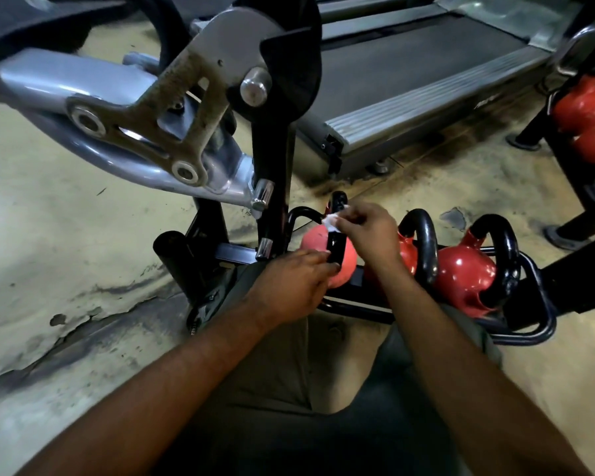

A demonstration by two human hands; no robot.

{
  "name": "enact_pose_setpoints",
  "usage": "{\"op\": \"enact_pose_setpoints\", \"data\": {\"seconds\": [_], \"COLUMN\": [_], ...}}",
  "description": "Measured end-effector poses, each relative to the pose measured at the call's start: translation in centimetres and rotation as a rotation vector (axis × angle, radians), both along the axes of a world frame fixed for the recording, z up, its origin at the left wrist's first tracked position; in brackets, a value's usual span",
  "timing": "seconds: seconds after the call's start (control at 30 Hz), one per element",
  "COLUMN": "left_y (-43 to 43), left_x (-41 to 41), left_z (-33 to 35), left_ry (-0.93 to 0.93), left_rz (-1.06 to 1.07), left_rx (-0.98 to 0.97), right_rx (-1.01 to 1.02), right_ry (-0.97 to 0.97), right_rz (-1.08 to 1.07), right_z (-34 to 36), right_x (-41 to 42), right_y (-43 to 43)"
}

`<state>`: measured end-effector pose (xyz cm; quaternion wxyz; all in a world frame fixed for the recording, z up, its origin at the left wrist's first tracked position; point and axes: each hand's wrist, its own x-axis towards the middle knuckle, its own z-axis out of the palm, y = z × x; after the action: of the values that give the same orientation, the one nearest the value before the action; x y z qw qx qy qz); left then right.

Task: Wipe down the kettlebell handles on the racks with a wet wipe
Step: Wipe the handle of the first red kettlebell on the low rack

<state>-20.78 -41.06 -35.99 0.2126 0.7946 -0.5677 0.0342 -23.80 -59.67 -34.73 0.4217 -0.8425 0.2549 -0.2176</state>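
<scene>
Three red kettlebells with black handles sit in a low black rack (pixel 543 324) on the floor. My left hand (pixel 292 286) grips the lower part of the black handle (pixel 335 243) of the leftmost kettlebell (pixel 315 240). My right hand (pixel 368 231) pinches a small white wet wipe (pixel 435 225) against the upper part of that same handle. The middle kettlebell (pixel 407 249) is partly hidden behind my right wrist. The right kettlebell (pixel 464 273) stands untouched.
A grey exercise machine arm (pixel 117 108) with a black post (pixel 272 159) hangs close above and left of the rack. A treadmill (pixel 409 73) lies behind. More red kettlebells (pixel 588 111) sit on another rack at far right. My knees are below.
</scene>
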Motion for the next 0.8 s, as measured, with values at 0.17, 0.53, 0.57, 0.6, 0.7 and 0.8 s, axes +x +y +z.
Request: {"op": "enact_pose_setpoints", "data": {"seconds": [0.17,0.53,0.57,0.6,0.7,0.8], "left_y": [-1.6,-12.5,-13.2,-13.9,-15.5,-16.4], "left_x": [2.2,9.4,10.0,10.7,12.1,12.8], "left_z": [1.7,4.8,5.2,5.5,6.3,7.1], "left_ry": [0.326,0.533,0.452,0.392,0.320,0.298], "left_rz": [0.289,0.314,0.297,0.285,0.272,0.229], "left_rx": [-0.229,0.154,0.258,0.334,0.490,0.586], "right_rx": [-0.641,1.186,1.143,1.000,0.130,-0.542], "right_ry": [0.275,-0.251,-0.233,-0.219,-0.157,-0.059], "right_rz": [0.114,-0.192,-0.203,-0.197,-0.091,0.187], "right_z": [0.7,-1.8,-1.8,-1.8,-2.5,-1.7], "right_x": [1.6,-1.8,-2.0,-2.7,-5.3,-5.1], "right_y": [1.1,1.3,1.5,2.0,3.9,4.5]}}
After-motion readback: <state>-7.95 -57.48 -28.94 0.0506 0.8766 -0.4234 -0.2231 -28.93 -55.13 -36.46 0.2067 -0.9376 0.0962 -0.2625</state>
